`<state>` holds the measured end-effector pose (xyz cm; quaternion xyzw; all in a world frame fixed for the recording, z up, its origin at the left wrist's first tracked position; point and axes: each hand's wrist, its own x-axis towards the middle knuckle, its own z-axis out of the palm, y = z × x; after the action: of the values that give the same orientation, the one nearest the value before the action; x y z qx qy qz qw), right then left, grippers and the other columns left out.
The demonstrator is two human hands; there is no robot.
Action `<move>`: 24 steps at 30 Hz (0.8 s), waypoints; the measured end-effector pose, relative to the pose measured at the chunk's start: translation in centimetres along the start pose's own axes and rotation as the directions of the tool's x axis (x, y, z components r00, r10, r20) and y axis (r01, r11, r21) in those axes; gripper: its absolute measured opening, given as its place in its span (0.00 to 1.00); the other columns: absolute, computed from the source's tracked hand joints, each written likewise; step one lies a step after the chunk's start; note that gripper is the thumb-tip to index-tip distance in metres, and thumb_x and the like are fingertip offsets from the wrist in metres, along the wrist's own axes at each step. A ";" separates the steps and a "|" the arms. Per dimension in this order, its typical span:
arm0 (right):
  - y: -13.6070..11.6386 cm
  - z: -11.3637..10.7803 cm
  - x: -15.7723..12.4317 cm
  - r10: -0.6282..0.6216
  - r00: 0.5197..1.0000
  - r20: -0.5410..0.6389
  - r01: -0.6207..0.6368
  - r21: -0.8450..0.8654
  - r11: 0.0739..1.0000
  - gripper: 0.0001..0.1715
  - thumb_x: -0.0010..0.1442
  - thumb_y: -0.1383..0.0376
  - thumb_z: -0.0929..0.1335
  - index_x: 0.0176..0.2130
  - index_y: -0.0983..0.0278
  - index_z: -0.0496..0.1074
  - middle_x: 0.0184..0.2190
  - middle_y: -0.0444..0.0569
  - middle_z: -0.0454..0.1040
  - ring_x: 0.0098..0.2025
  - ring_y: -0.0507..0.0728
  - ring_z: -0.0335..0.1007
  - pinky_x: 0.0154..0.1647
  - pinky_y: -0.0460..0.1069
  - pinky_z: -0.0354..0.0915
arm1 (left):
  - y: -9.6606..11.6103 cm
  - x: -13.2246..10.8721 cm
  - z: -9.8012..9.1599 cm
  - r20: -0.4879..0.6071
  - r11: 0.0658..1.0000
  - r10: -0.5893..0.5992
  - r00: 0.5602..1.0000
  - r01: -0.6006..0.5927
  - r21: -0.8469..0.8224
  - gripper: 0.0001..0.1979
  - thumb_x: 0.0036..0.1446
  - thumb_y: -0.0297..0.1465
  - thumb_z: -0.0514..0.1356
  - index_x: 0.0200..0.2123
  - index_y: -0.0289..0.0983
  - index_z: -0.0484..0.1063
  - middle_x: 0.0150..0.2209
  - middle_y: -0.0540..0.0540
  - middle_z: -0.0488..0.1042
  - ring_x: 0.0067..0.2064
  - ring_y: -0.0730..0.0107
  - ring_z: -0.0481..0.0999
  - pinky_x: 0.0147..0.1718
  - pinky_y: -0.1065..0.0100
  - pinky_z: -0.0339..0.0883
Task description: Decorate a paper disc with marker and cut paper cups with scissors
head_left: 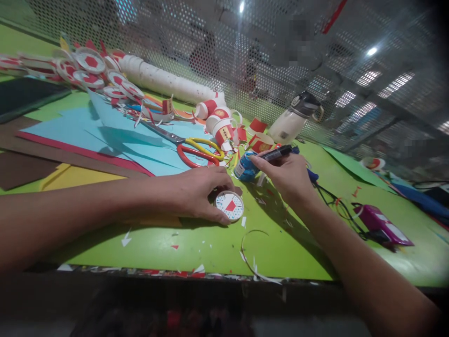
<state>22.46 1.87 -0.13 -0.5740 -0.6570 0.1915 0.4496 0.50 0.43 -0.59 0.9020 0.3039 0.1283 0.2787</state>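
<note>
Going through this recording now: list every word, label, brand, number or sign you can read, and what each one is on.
No text can be read with certainty.
Cut cup: dark characters on a yellow patch, too small to read.
Blue item: print on its white label, blurred.
Flask: small dark square mark, unreadable.
Marker: no legible lettering.
Disc: dots and short lines, no legible words.
</note>
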 end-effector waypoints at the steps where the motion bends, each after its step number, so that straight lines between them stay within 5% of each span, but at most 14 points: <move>1: 0.0 0.0 0.0 0.009 1.000 -0.010 -0.009 -0.013 1.000 0.13 0.49 0.58 0.75 0.30 0.67 0.80 0.27 0.48 0.79 0.28 0.55 0.73 0.31 0.52 0.70 | 0.0 0.0 0.0 -0.002 1.000 0.004 1.000 -0.004 0.003 0.24 0.47 0.39 0.68 0.46 0.34 0.71 0.44 0.43 0.70 0.43 0.63 0.70 0.40 0.67 0.64; 8: -0.8 -0.6 -0.3 -0.056 0.992 -0.116 0.054 -0.014 0.998 0.13 0.50 0.57 0.75 0.28 0.66 0.79 0.19 0.43 0.73 0.21 0.51 0.66 0.23 0.49 0.65 | -0.1 0.0 0.1 -0.003 1.000 0.019 1.000 -0.019 0.013 0.24 0.47 0.39 0.68 0.46 0.34 0.71 0.43 0.43 0.70 0.43 0.63 0.70 0.40 0.66 0.63; 14: -2.2 -1.9 -1.0 -0.178 0.909 -0.376 0.296 0.285 0.912 0.07 0.56 0.61 0.73 0.29 0.61 0.75 0.17 0.39 0.68 0.17 0.50 0.61 0.19 0.48 0.61 | 0.0 -0.1 0.0 0.012 1.000 -0.002 1.000 0.003 -0.026 0.23 0.47 0.41 0.67 0.44 0.34 0.70 0.41 0.45 0.70 0.41 0.64 0.69 0.37 0.68 0.63; 17: -3.6 -2.0 -2.9 -0.192 0.915 -0.356 0.322 0.354 0.878 0.01 0.58 0.65 0.72 0.33 0.60 0.75 0.19 0.40 0.70 0.19 0.52 0.66 0.20 0.49 0.63 | 0.5 -0.2 -0.1 0.023 0.995 -0.087 0.996 0.088 -0.038 0.23 0.46 0.41 0.68 0.41 0.35 0.69 0.40 0.47 0.70 0.39 0.66 0.69 0.33 0.69 0.61; 20: -4.5 -1.7 -5.2 -0.155 0.972 -0.174 0.212 0.380 0.900 0.05 0.57 0.65 0.72 0.37 0.61 0.77 0.21 0.41 0.73 0.21 0.52 0.69 0.23 0.50 0.66 | 1.0 -0.3 -0.1 0.031 0.981 -0.180 0.983 0.182 -0.071 0.23 0.45 0.42 0.68 0.40 0.36 0.67 0.37 0.50 0.69 0.35 0.68 0.68 0.28 0.71 0.59; 24: -4.1 -1.4 -6.7 -0.130 0.991 0.041 0.108 0.342 0.934 0.05 0.59 0.65 0.71 0.39 0.59 0.77 0.24 0.42 0.75 0.26 0.51 0.71 0.24 0.46 0.65 | 1.0 -0.4 0.1 0.015 0.975 -0.192 0.981 0.192 -0.110 0.23 0.44 0.41 0.68 0.39 0.37 0.65 0.35 0.51 0.69 0.34 0.69 0.68 0.27 0.72 0.59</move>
<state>20.81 -5.83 1.26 -0.4410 -0.6618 0.2920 0.5314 0.72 -0.55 -0.08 0.8518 0.3814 0.1157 0.3399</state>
